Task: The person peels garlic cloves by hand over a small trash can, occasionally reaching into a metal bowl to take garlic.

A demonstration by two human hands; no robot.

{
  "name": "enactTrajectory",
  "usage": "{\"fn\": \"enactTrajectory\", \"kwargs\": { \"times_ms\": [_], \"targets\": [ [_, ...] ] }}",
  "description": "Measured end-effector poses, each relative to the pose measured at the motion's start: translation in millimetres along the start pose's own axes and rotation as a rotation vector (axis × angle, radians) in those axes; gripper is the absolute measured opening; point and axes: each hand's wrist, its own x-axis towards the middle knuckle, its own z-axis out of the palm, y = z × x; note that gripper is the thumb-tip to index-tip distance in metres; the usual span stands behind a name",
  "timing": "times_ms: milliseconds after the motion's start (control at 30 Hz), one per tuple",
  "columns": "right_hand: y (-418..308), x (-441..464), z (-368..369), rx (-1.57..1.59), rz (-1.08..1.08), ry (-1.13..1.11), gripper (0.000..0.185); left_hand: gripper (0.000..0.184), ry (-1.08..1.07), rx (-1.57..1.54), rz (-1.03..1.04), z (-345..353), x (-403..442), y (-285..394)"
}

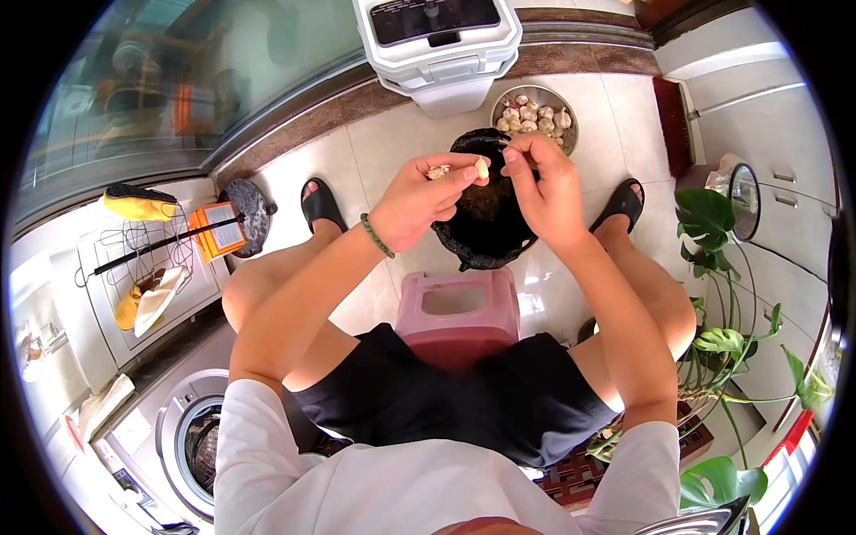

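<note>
My left hand [419, 201] is closed, pinching a pale garlic clove [482, 168] between thumb and forefinger. A piece of garlic bulb [438, 171] shows behind the clove in the same hand. My right hand [548, 187] is just right of the clove, thumb and forefinger bent together; whatever is between them is too small to make out. Both hands are above a bin lined with a black bag [468, 254], with brownish scraps [481, 203] inside. Beyond the right hand, a metal bowl [573, 134] on the floor holds several garlic bulbs [528, 118].
A pink stool [459, 332] stands between my legs. Past the bin is a grey-white lidded container [441, 67]. A washing machine [192, 437] and a wire rack [143, 250] are on the left. Leafy plants [713, 343] and white cabinets [758, 134] line the right.
</note>
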Motion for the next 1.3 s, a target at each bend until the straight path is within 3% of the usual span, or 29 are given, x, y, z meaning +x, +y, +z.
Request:
{"fn": "enactTrajectory", "kwargs": {
  "times_ms": [200,433,600,967,1300],
  "targets": [
    [-1.7,-3.5,-4.8,-0.022,-0.069,-0.166,0.007,0.024,0.038,0.105,0.091,-4.2,4.0,-3.7],
    [-16.8,-4.0,2.1,-0.024,-0.129,-0.044,0.014,0.022,0.100,0.094,0.126,-8.2,6.9,-9.7],
    [-10.3,-3.9,3.2,-0.104,-0.347,-0.006,0.018,0.024,0.059,0.013,0.092,-4.7,3.0,-8.2],
    [-18.8,-2.0,0.3,-0.083,-0.335,0.021,0.015,0.026,0.039,-0.121,0.059,3.8,-1.3,-1.2],
    [-14.9,-1.9,0.9,-0.088,-0.325,-0.035,0.013,0.024,0.043,-0.030,0.069,1.9,-0.3,-0.6]
  ]
}}
